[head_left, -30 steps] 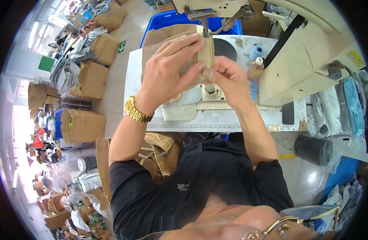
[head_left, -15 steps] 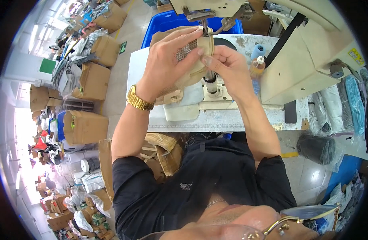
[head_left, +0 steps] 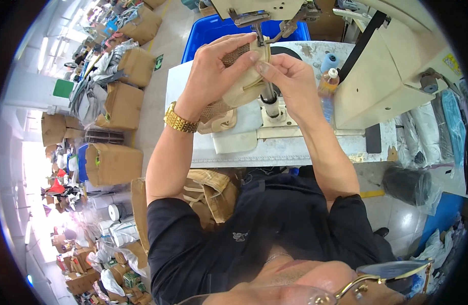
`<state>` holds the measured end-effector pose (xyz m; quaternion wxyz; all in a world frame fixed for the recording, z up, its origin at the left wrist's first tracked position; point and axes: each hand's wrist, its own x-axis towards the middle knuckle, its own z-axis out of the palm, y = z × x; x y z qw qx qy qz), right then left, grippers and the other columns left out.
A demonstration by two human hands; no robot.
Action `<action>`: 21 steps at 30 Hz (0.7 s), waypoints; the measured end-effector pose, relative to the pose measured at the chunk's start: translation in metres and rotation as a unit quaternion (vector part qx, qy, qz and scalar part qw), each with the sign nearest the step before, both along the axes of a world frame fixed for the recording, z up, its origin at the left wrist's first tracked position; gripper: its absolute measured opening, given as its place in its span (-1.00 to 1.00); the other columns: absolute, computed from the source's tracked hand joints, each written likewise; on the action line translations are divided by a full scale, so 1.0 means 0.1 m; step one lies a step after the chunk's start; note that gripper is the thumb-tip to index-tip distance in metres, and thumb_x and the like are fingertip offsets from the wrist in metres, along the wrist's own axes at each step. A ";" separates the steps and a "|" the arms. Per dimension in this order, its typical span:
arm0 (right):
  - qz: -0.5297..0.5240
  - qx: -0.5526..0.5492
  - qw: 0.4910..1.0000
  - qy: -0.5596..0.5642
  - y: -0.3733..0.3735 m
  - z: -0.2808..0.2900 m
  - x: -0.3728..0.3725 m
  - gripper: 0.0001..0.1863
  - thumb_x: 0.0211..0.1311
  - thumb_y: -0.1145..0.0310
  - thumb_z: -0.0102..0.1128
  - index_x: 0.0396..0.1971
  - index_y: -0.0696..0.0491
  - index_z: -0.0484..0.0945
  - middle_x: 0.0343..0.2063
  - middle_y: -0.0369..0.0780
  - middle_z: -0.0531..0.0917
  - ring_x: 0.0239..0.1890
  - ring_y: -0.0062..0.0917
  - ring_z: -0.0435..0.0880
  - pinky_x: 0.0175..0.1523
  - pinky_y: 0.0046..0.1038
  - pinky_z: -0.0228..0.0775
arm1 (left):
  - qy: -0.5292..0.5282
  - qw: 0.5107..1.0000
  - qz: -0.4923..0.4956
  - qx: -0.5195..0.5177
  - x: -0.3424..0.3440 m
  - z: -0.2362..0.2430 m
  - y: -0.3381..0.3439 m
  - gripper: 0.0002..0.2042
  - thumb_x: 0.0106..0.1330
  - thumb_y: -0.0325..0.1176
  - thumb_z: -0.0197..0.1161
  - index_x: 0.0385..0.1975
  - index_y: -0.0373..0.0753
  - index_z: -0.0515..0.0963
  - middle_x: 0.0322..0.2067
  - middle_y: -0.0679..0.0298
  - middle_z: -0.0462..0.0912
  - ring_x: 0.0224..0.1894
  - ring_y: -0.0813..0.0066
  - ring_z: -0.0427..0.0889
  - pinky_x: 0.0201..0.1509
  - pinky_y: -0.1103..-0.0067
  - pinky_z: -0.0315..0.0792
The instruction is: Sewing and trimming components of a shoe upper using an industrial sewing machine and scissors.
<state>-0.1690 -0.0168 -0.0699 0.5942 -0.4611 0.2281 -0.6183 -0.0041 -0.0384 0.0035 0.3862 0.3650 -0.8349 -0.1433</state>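
A beige piece of mesh and smooth material, curved like a shoe upper, sits at the needle of a post-bed sewing machine. The machine's presser foot comes down at the piece's upper edge, above the metal post. My left hand lies over the mesh, its thumb and fingers spread around it and fingertips close to the foot. On the other side, my right hand pinches the piece's smooth edge between thumb and fingers. Part of the piece hangs below my left hand.
On the white table, pale flat pieces lie left of the post. A blue thread cone and a plastic bottle stand at the right. Behind is a blue bin; a cardboard box stands below the front edge.
Both hands stay on the piece by the needle, shifting only slightly. My left hand and the piece have tilted a little. The whole view has moved slightly.
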 end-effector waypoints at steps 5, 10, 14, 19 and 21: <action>-0.005 -0.005 1.000 -0.004 0.02 -0.01 0.02 -0.84 0.27 0.40 0.26 -0.29 0.21 0.61 -0.43 -0.27 0.69 -0.41 -0.78 0.60 -0.34 -0.73 0.41 | -0.022 0.999 -0.007 0.048 0.05 0.01 0.00 -0.60 0.20 -0.31 0.36 0.04 -0.28 0.56 -0.09 0.10 0.66 -0.10 0.34 0.65 0.02 0.53 0.48; -0.001 -0.016 1.000 -0.017 -0.01 -0.07 0.04 -0.83 0.28 0.41 0.25 -0.27 0.21 0.61 -0.44 -0.28 0.69 -0.41 -0.77 0.61 -0.32 -0.71 0.43 | 0.003 0.996 -0.020 0.082 0.09 -0.05 -0.04 -0.57 0.22 -0.28 0.36 0.08 -0.25 0.54 -0.10 0.16 0.66 -0.11 0.47 0.62 0.01 0.56 0.48; -0.006 -0.021 1.000 -0.001 -0.01 -0.08 0.04 -0.83 0.30 0.39 0.23 -0.28 0.21 0.62 -0.44 -0.27 0.69 -0.41 -0.76 0.61 -0.31 -0.71 0.44 | 0.006 0.993 -0.008 0.118 0.08 -0.04 -0.05 -0.57 0.23 -0.26 0.36 0.08 -0.25 0.54 -0.13 0.21 0.66 -0.13 0.57 0.59 0.00 0.59 0.47; -0.022 -0.024 0.999 0.025 -0.01 -0.02 0.05 -0.81 0.31 0.36 0.21 -0.33 0.21 0.63 -0.45 -0.25 0.70 -0.43 -0.75 0.61 -0.35 -0.69 0.44 | 0.024 0.988 0.017 0.153 0.03 -0.02 -0.04 -0.59 0.26 -0.25 0.33 0.06 -0.28 0.54 -0.17 0.21 0.66 -0.16 0.56 0.59 -0.04 0.60 0.48; -0.027 -0.027 0.999 0.027 -0.02 -0.01 0.06 -0.80 0.31 0.35 0.21 -0.35 0.20 0.64 -0.46 -0.25 0.71 -0.44 -0.75 0.61 -0.37 -0.69 0.43 | 0.033 0.987 0.013 0.155 0.05 -0.06 -0.09 -0.60 0.27 -0.24 0.32 0.06 -0.29 0.54 -0.19 0.21 0.66 -0.17 0.56 0.59 -0.05 0.60 0.47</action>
